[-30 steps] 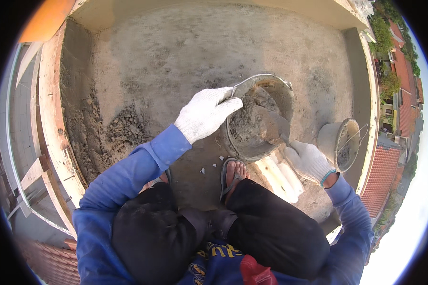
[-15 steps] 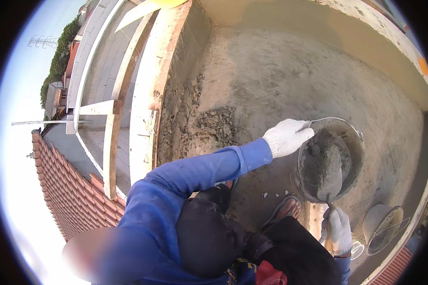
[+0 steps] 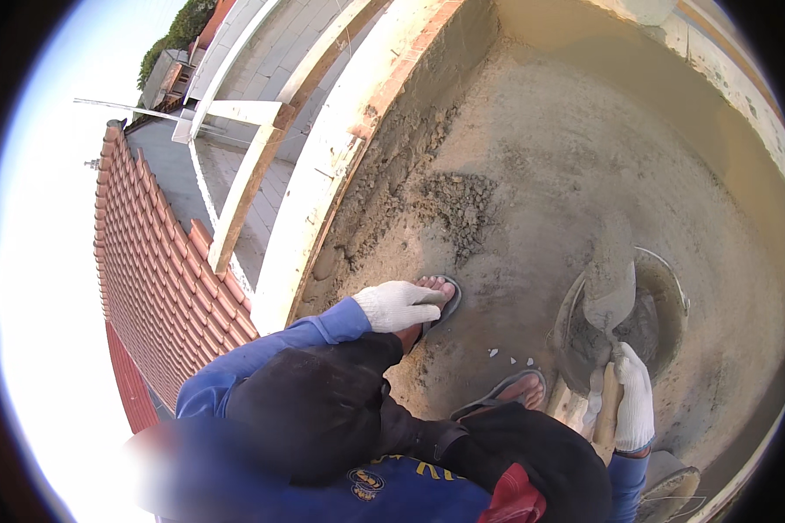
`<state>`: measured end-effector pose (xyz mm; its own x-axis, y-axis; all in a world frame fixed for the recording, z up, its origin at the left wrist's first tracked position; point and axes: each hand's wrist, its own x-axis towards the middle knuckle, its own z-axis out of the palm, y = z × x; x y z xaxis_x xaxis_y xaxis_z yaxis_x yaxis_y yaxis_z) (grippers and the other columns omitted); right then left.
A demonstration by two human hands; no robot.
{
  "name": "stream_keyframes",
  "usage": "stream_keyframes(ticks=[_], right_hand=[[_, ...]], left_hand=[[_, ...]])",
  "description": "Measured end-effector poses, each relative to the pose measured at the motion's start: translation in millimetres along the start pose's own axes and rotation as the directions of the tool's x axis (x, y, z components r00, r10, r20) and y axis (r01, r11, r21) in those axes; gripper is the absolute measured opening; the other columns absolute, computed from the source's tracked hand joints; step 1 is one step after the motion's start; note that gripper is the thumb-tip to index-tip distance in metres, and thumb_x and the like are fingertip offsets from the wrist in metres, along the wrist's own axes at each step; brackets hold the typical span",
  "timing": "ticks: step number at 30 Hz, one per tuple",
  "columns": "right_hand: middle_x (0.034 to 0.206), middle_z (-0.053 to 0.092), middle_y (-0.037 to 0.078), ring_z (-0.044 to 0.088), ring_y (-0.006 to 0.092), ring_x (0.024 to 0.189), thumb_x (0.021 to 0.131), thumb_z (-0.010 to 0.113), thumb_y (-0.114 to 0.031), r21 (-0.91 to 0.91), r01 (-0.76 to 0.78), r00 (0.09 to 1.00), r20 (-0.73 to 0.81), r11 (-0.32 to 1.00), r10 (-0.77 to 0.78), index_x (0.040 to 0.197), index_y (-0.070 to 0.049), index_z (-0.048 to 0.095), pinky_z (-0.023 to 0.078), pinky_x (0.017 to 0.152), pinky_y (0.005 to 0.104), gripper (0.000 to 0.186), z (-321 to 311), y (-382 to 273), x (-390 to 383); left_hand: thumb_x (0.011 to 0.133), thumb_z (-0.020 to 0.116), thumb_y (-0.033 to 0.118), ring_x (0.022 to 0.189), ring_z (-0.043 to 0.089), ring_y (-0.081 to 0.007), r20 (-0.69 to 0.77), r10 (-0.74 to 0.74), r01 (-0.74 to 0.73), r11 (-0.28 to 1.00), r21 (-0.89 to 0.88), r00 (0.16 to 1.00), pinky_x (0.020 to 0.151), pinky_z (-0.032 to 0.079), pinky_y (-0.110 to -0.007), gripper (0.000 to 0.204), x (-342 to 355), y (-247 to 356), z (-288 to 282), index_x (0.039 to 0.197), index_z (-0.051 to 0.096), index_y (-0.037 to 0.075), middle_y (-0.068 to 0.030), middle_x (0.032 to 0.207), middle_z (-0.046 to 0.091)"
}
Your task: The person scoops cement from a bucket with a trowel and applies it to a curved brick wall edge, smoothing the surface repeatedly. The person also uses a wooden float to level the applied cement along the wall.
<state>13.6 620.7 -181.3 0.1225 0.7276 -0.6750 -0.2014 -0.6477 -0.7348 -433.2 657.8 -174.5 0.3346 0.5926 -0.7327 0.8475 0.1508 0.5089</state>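
Observation:
My right hand, in a white knit glove, grips a trowel at its handle, which the glove hides. Wet grey mortar lies heaped on the blade, which is over the far left part of a bucket. More mortar shows inside the bucket. Gloved in white too, my left hand is away from the bucket, beside my left foot and past my knee. Its fingers are stretched out and it holds nothing.
Clumpy mortar lies on the floor along the low wall at left. Beyond that wall are wooden beams and a tiled roof. A second bucket lies tilted at lower right, near the floor's edge.
My left hand has let go of the bucket's rim and handle and drawn back left toward my foot. My right hand has raised the mortar-loaded trowel from inside the bucket. The view has shifted.

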Motion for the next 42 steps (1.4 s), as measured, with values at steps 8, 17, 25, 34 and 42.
stream_keyframes(ticks=[8, 17, 25, 34, 42], right_hand=[[0.084, 0.064, 0.003, 0.065, 0.0134, 0.058, 0.113, 0.055, -0.032, -0.084, -0.084, 0.905, 0.411, 0.993, 0.111, 0.126, -0.005, 0.061, 0.058, 0.049, 0.0301, 0.03, 51, -47, 27], [0.086, 0.065, 0.005, 0.066, 0.0144, 0.061, 0.115, 0.055, -0.033, -0.124, -0.111, 0.941, 0.306, 0.986, 0.144, 0.132, -0.004, 0.059, 0.06, 0.052, 0.0312, 0.033, 109, -38, 15], [0.095, 0.063, 0.008, 0.067, 0.0163, 0.071, 0.116, 0.056, -0.036, -0.207, -0.19, 0.926, 0.286, 0.96, 0.245, 0.13, -0.006, 0.056, 0.063, 0.059, 0.0352, 0.033, 201, -76, 8], [0.095, 0.061, 0.007, 0.063, 0.0169, 0.07, 0.117, 0.053, -0.037, -0.154, -0.216, 0.913, 0.319, 0.964, 0.255, 0.143, -0.006, 0.055, 0.061, 0.059, 0.039, 0.041, 339, -42, 43], [0.092, 0.063, 0.006, 0.063, 0.0182, 0.067, 0.112, 0.059, -0.043, 0.407, -0.253, 0.96, 0.222, 0.877, 0.174, 0.135, -0.011, 0.056, 0.059, 0.057, 0.0392, 0.04, 430, 59, 41]], left_hand=[[0.109, 0.06, 0.047, 0.124, 0.073, -0.0347, 0.032, -0.184, 0.186, 0.969, -0.163, 0.982, 0.11, 0.054, -0.043, 0.051, -41, -35, 12, 0.146, 0.071, 0.014, -0.0164, 0.135, 0.077], [0.099, 0.08, 0.029, 0.101, 0.08, -0.0289, -0.724, -0.101, -0.034, 0.985, -0.17, 0.683, 0.092, 0.062, -0.037, 0.039, -58, -81, -53, 0.129, 0.08, 0.005, -0.0171, 0.113, 0.082], [0.099, 0.079, 0.024, 0.147, 0.056, -0.0413, -0.848, 0.223, 0.047, 0.959, 0.279, 0.481, 0.124, 0.043, -0.05, 0.05, -57, -183, -147, 0.144, 0.07, 0.006, -0.0221, 0.149, 0.066], [0.109, 0.059, 0.03, 0.159, 0.043, -0.0449, -0.807, 0.382, -0.278, 0.919, 0.28, 0.45, 0.137, 0.016, -0.059, 0.049, 7, -224, -196, 0.151, 0.064, 0.004, -0.0243, 0.16, 0.059], [0.1, 0.064, 0.042, 0.158, 0.044, -0.0454, -0.786, 0.468, -0.414, 0.86, 0.299, 0.403, 0.138, 0.01, -0.06, 0.056, 33, -232, -183, 0.142, 0.073, 0.005, -0.0257, 0.155, 0.063]])
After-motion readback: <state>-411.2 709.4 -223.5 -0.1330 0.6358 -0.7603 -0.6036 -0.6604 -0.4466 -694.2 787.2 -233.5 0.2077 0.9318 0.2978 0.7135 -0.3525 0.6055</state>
